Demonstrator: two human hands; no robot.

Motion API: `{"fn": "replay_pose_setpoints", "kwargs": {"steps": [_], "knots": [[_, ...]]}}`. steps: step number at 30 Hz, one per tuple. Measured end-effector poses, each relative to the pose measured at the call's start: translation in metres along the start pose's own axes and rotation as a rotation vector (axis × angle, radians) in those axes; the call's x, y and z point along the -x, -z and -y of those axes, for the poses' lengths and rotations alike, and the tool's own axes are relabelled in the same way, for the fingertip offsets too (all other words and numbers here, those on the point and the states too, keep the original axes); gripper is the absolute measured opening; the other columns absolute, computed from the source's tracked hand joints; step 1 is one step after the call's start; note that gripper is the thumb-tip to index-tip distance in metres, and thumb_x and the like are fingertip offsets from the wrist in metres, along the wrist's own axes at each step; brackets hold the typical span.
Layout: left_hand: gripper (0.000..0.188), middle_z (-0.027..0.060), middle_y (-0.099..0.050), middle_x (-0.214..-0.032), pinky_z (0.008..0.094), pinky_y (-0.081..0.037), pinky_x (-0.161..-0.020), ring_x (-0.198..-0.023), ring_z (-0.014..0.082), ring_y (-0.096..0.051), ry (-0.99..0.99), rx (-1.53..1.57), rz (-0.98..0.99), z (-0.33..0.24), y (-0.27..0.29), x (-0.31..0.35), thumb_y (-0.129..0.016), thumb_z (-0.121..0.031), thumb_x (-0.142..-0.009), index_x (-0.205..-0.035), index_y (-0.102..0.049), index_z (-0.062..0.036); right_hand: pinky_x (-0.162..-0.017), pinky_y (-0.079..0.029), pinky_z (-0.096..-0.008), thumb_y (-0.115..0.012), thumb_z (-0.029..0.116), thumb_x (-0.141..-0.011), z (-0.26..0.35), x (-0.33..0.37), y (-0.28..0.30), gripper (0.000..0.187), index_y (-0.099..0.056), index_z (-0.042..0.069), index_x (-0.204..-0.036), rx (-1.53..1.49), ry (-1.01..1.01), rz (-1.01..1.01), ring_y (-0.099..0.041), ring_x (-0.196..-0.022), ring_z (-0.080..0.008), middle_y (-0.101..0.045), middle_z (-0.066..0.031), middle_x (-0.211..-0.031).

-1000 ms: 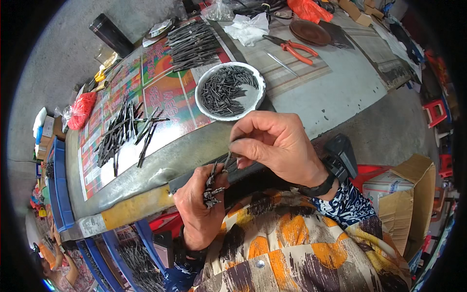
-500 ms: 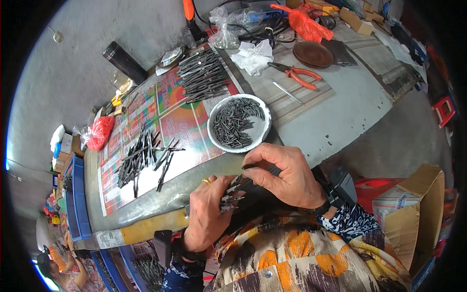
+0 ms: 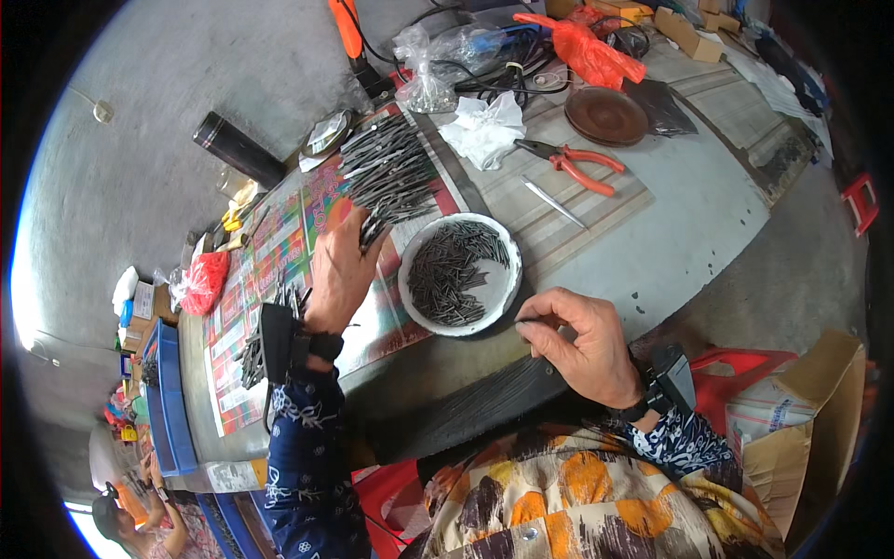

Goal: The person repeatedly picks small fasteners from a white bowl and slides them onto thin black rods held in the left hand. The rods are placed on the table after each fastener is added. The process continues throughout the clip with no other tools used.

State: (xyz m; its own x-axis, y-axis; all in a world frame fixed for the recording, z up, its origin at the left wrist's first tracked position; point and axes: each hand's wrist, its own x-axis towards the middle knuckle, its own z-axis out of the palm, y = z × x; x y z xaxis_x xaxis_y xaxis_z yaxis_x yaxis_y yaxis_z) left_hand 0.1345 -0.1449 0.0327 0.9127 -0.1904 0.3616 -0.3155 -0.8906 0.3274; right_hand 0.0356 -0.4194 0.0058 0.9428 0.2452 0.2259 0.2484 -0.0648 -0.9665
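Note:
My left hand [image 3: 337,270] is over the newspaper-like printed sheet, closed around several thin dark metal rods [image 3: 374,226] that poke out between thumb and fingers. Its fingertips are at the near end of a neat pile of similar rods [image 3: 386,158]. Right of it stands a white bowl [image 3: 505,291] partly filled with small thin metal pins [image 3: 445,270]. My right hand [image 3: 585,349] hovers by the table's near edge, right of the bowl, with thumb and forefinger pinched; a dark bit shows at the tips, too small to name. Another loose heap of rods [image 3: 251,361] is partly hidden behind my left wrist.
Beyond the bowl lie red-handled pliers [image 3: 582,170], a slim silver tool [image 3: 554,203], crumpled white tissue [image 3: 484,130] and a brown dish [image 3: 605,116]. A black cylinder [image 3: 239,149] lies by the wall. Blue trays [image 3: 168,410] flank the left edge; a cardboard box [image 3: 824,410] stands at right.
My left hand has moved from beside the right hand, up and away to the far rod pile, carrying its rods. The right hand has shifted slightly right and down. The view has tilted a little.

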Motion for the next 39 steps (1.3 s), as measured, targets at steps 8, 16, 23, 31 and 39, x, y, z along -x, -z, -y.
{"fn": "replay_pose_setpoints", "kwargs": {"steps": [8,16,23,31,39], "knots": [[0.053,0.0185,-0.066,-0.08,0.0436,-0.051,-0.059,-0.072,0.038,-0.066,-0.099,-0.207,-0.026,0.004,-0.027,-0.052,-0.069,-0.051,-0.082,-0.099,-0.056,-0.0019,-0.064,-0.05,-0.0273,-0.066,0.004,-0.087,-0.006,-0.001,0.003,0.011,-0.062,-0.002,-0.095,-0.071,-0.05,0.047,-0.064,-0.07,-0.0153,-0.066,-0.0106,-0.081],[0.056,0.016,-0.06,-0.092,0.0436,-0.049,-0.068,-0.083,0.0349,-0.062,-0.187,-0.352,-0.07,0.009,-0.049,-0.063,-0.066,-0.053,-0.082,-0.105,-0.055,-0.0026,-0.063,-0.052,-0.0286,-0.065,-0.001,-0.085,-0.01,-0.005,0.007,0.013,-0.062,-0.002,-0.097,-0.051,0.064,0.096,-0.066,-0.072,-0.0187,-0.066,-0.0119,-0.086],[0.044,0.0143,-0.054,-0.101,0.0464,-0.037,-0.084,-0.098,0.0345,-0.052,-0.261,-0.365,-0.087,0.024,-0.053,-0.064,-0.064,-0.043,-0.085,-0.107,-0.057,-0.006,-0.06,-0.049,-0.0249,-0.067,0.002,-0.085,-0.008,-0.004,0.005,0.012,-0.062,-0.002,-0.096,-0.039,0.013,0.078,-0.061,-0.068,-0.0131,-0.064,-0.0098,-0.082],[0.024,0.0123,-0.058,-0.098,0.0463,-0.041,-0.078,-0.093,0.0349,-0.056,-0.199,-0.19,-0.263,0.013,-0.032,-0.042,-0.062,-0.028,-0.09,-0.105,-0.062,-0.0097,-0.058,-0.048,-0.0223,-0.067,0.004,-0.087,-0.012,0.0,-0.001,0.011,-0.063,-0.002,-0.095,-0.108,-0.08,0.006,-0.058,-0.064,-0.0071,-0.064,-0.0045,-0.077],[0.009,0.0132,-0.06,-0.078,0.0343,-0.048,-0.061,-0.064,0.0243,-0.06,0.059,-0.052,-0.179,0.017,0.042,0.062,-0.066,-0.004,-0.084,-0.093,-0.063,-0.0014,-0.057,-0.046,-0.0183,-0.063,0.004,-0.09,-0.014,0.0,-0.004,0.01,-0.062,-0.004,-0.096,-0.186,-0.073,-0.004,-0.056,-0.064,-0.0047,-0.062,-0.0021,-0.079]]}}
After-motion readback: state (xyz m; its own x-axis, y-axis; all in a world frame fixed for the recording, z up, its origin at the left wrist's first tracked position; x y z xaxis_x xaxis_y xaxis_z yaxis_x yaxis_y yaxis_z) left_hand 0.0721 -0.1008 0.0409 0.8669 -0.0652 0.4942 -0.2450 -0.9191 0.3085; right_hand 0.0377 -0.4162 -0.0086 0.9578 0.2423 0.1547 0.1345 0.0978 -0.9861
